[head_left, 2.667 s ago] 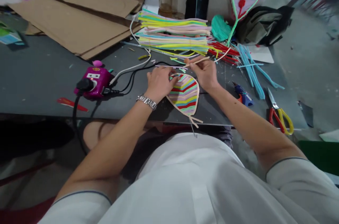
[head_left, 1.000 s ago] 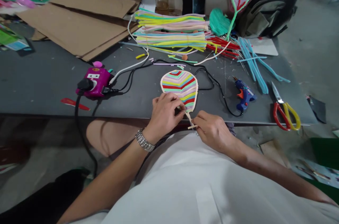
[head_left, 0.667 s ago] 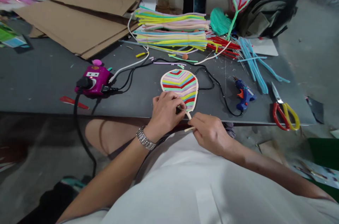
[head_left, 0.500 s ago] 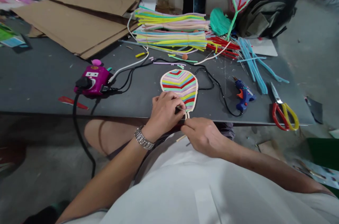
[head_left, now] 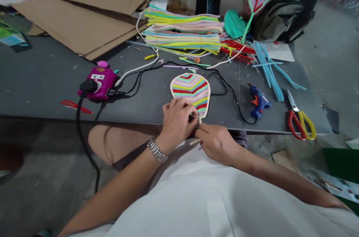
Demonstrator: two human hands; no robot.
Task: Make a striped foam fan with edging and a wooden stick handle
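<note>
A small fan-shaped piece of striped pipe cleaners, in red, yellow, green, blue and lilac with a cream rim, lies flat at the table's front edge. My left hand, with a metal watch at its wrist, rests over its lower left part, thumb and fingers pinched at the base. Just below the base, my right hand is closed on the cream pipe cleaner, whose loose end sticks out to the left under the fingers. Both sets of fingertips are partly hidden.
A blue glue gun and red-and-yellow scissors lie to the right. Pipe cleaner bundles lie behind, beside cardboard sheets. At left stands a magenta power socket; black cables run across the table.
The two cream strands below the fan's base have come closer together. My right hand has shifted slightly, and my left hand has edged a little to the right.
</note>
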